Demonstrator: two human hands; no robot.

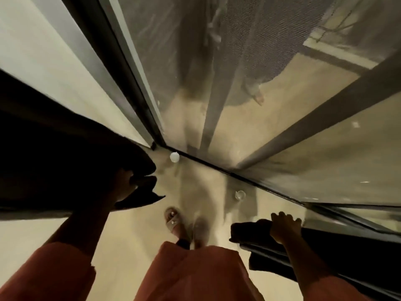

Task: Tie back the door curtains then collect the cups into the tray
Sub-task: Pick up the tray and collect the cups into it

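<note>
Two hands, two curtains, both held apart at the glass door.

Head view, the only one: the left hand [124, 185] has its fingers curled round a bunched edge of the dark left curtain [54, 148], folds spilling just beyond the fingertips. The right hand [284, 228] has its fingers hooked over the top of the right curtain [325, 255], clamped on the cloth. Past the left fingers, by the door track [217, 166], sits a white cup [174, 157]; ahead of the right fingers, a clear cup [240, 194] stands on the floor [130, 235]. No tray or tie-back shows. My read: the curtain step is in hand, and next each bundle needs gathering tight and securing before any cup is lifted.
</note>
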